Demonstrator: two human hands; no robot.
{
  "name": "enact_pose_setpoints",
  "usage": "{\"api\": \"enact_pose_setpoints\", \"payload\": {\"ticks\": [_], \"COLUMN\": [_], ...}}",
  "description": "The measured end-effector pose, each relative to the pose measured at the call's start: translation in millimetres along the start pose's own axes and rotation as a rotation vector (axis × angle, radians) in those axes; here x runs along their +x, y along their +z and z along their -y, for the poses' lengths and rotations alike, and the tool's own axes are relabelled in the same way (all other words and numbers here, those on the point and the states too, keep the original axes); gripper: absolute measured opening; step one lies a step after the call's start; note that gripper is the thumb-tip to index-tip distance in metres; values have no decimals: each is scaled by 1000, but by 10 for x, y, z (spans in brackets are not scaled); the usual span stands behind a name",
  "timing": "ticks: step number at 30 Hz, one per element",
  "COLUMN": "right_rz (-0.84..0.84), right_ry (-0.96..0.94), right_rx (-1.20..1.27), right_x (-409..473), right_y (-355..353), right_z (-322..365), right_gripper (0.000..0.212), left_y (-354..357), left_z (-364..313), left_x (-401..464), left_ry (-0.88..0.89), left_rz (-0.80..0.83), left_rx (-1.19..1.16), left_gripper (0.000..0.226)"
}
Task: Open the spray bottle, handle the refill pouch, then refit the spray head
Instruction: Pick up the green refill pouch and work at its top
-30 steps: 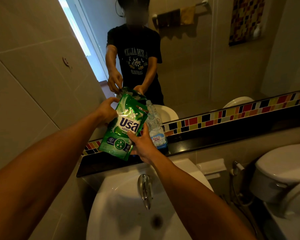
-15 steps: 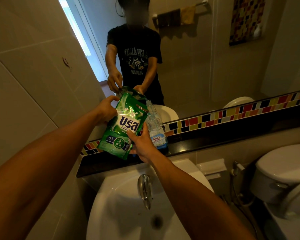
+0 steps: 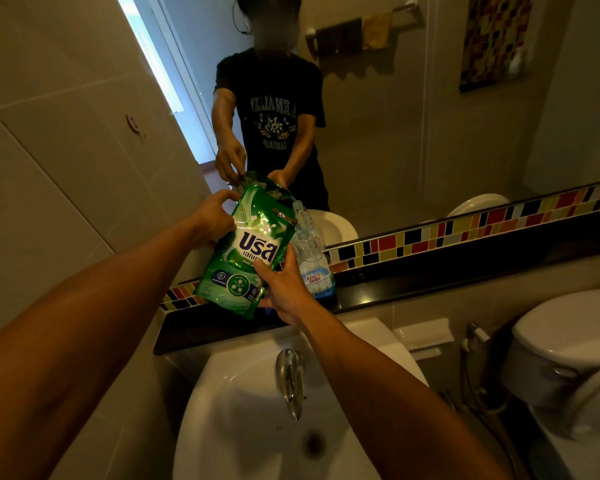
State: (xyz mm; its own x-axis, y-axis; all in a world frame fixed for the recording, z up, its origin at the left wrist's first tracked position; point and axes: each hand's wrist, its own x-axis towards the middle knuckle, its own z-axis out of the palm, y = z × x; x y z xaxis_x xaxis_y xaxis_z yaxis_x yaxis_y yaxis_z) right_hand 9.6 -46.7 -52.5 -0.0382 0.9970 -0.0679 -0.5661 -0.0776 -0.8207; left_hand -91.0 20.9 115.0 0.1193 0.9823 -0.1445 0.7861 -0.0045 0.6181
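Change: the refill pouch [image 3: 248, 249] sits a little lower and tips further toward the bottle than a second ago; both hands keep the same hold.
Left hand: the left hand [image 3: 215, 216] is closed on the pouch's upper left edge, fingers curled over its top corner.
Right hand: the right hand [image 3: 284, 289] grips the pouch's lower right corner, thumb on the printed front, steadying the bottom.
Pouch: green, glossy, held in the air above the far side of the sink [image 3: 243, 427], tilted with its top toward the right.
Bottle: the clear bottle [image 3: 312, 258] stands on the dark ledge [image 3: 430, 278] under the mirror, just right of the pouch and partly hidden by it; its neck looks open, no spray head on it.
Spray head: not found anywhere in view.
Progress: opening appears done; the pouch is in hand with its top near the bottle mouth; whether liquid flows cannot be told.
Left to do: finish with the pouch, set it down, refit the spray head.
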Motion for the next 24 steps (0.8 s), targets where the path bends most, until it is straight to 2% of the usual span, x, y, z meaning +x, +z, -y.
{"api": "enact_pose_setpoints", "payload": {"ticks": [24], "right_rz": [0], "right_ry": [3], "right_rx": [15], "right_x": [8], "right_y": [24], "right_z": [4], "right_gripper": [69], "left_y": [-18], "left_z": [-32], "left_x": [7], "left_ry": [12], "left_rz": [-10], "left_rx": [12], "left_gripper": [57]}}
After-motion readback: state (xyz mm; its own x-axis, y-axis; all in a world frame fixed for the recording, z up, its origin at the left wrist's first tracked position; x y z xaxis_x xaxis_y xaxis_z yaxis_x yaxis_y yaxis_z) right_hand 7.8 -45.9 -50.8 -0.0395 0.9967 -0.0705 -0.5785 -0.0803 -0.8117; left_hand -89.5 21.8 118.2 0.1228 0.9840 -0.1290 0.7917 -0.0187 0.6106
